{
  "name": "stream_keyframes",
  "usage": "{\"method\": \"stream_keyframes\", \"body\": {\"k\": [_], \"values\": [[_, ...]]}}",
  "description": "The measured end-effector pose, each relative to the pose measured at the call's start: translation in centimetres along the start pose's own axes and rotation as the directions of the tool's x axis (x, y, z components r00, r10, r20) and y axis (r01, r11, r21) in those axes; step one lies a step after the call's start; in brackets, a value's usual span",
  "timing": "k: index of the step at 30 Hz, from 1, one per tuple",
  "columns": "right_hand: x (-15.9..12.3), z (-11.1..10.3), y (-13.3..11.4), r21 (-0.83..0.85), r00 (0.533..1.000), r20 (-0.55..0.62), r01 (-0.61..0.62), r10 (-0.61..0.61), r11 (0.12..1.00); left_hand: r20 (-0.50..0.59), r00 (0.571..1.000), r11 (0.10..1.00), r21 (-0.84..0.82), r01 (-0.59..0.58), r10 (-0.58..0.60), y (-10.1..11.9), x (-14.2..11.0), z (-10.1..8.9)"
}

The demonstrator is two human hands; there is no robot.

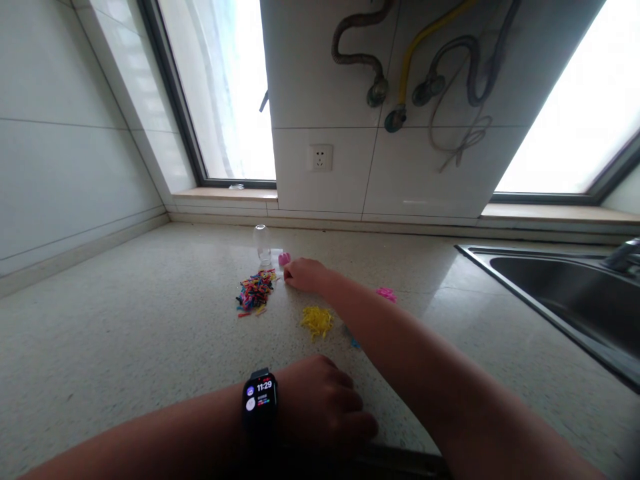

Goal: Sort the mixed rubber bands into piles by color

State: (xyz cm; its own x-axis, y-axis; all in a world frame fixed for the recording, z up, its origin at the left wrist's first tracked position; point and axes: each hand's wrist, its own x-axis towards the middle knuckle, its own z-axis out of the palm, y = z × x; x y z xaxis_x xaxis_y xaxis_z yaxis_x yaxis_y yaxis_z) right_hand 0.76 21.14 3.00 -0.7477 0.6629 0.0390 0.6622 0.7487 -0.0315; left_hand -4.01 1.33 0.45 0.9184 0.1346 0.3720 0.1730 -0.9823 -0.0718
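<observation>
My right hand (304,275) reaches across the counter, its fingers bent together at the right side of a mixed pile of small colourful bands (255,292). Whatever its fingertips hold, if anything, is too small to make out. A pink cap (284,259) lies just beyond those fingers, and a clear bottle (261,245) stands behind the pile. Beneath my right forearm are a yellow pile of bands (317,321), a partly covered blue bit (355,343) and a pink pile (387,294). My left hand (325,403), wearing a black watch (260,393), rests curled at the counter's front edge; nothing shows in it.
A speckled stone counter (125,320) runs along the tiled wall. On the right is a metal sink (565,287) with a tap (623,257). A wall socket (321,157) and hoses with valves (395,119) sit above, between two bright windows.
</observation>
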Motion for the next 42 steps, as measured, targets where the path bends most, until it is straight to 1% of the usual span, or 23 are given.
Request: {"method": "stream_keyframes", "body": {"k": [2,4,7,9,11,14,15,17,20,23,24,26,28,29,31,33,36,38,39,40,42], "values": [[-0.4,0.0,0.3,0.014,1.0,-0.017,0.019,-0.019,1.0,-0.001,1.0,1.0,0.0,-0.001,0.001,0.0,-0.1,0.1],[-1.0,-0.1,0.9,0.084,0.999,-0.048,0.028,-0.024,0.996,0.002,1.0,1.0,-0.003,-0.003,0.003,-0.1,-0.1,0.1],[-2.4,-0.5,1.9,0.299,0.992,-0.127,0.027,0.012,0.954,0.017,1.0,1.0,0.003,-0.005,0.005,-0.1,-0.1,0.1],[-3.9,-0.9,2.6,0.474,0.982,-0.18,0.03,0.063,0.88,0.026,1.0,1.0,0.019,-0.004,0.003,-0.1,0.0,0.0],[-5.9,-1.4,3.3,0.651,0.973,-0.188,0.023,0.131,0.758,0.033,0.999,1.0,0.031,-0.004,0.003,-0.1,0.0,-0.1],[-9.4,-2.3,4.1,0.867,0.965,-0.108,-0.026,0.238,0.498,0.033,0.999,0.999,0.034,0.0,-0.001,-0.1,0.0,-0.2],[-10.6,-2.7,4.3,0.913,0.96,-0.092,-0.025,0.266,0.406,0.032,0.999,0.999,0.035,0.004,-0.005,-0.1,0.0,-0.2],[-12.9,-3.4,4.6,0.974,0.947,-0.09,0.02,0.308,0.226,0.032,0.999,0.999,0.035,0.013,-0.014,0.0,0.1,-0.3],[-15.7,-4.1,4.8,0.995,0.935,-0.094,0.099,0.341,0.0,0.038,0.999,1.0,0.023,0.018,-0.019,0.1,0.3,-0.6],[-17.6,-4.4,4.6,0.971,0.926,-0.118,0.184,0.359,-0.155,0.048,0.999,1.0,0.014,0.021,-0.022,0.2,0.5,-0.8],[-18.0,-4.4,4.5,0.958,0.922,-0.133,0.214,0.365,-0.19,0.05,0.999,1.0,0.012,0.021,-0.021,0.2,0.5,-0.8],[-18.7,-4.3,4.3,0.94,0.913,-0.159,0.257,0.377,-0.225,0.051,0.999,1.0,0.006,0.019,-0.019,0.2,0.6,-0.8],[-19.1,-4.2,4.2,0.936,0.908,-0.177,0.275,0.38,-0.221,0.056,0.998,1.0,-0.001,0.022,-0.022,0.2,0.6,-0.7],[-19.2,-4.2,4.2,0.94,0.908,-0.184,0.275,0.377,-0.203,0.061,0.998,1.0,-0.004,0.024,-0.024,0.2,0.6,-0.7],[-19.0,-3.9,4.1,0.958,0.906,-0.198,0.26,0.374,-0.123,0.069,0.997,1.0,-0.01,0.027,-0.027,0.2,0.5,-0.6],[-18.5,-3.5,3.9,0.976,0.903,-0.208,0.215,0.376,0.024,0.073,0.997,1.0,-0.011,0.029,-0.028,0.2,0.5,-0.6],[-17.4,-2.3,3.1,0.932,0.895,-0.251,0.121,0.368,0.341,0.068,0.997,1.0,-0.005,0.03,-0.03,0.2,0.5,-0.6],[-16.6,-1.5,2.2,0.84,0.901,-0.283,0.068,0.328,0.539,0.069,0.997,1.0,-0.002,0.03,-0.03,0.2,0.6,-0.6],[-16.3,-1.3,1.7,0.782,0.907,-0.298,0.052,0.299,0.621,0.07,0.997,1.0,0.0,0.03,-0.03,0.2,0.6,-0.5],[-16.0,-1.1,1.2,0.72,0.914,-0.308,0.042,0.265,0.693,0.071,0.997,1.0,0.002,0.029,-0.029,0.1,0.6,-0.5],[-15.6,-1.0,0.3,0.586,0.929,-0.319,0.039,0.187,0.809,0.072,0.997,1.0,0.006,0.026,-0.026,0.1,0.5,-0.4]]}}
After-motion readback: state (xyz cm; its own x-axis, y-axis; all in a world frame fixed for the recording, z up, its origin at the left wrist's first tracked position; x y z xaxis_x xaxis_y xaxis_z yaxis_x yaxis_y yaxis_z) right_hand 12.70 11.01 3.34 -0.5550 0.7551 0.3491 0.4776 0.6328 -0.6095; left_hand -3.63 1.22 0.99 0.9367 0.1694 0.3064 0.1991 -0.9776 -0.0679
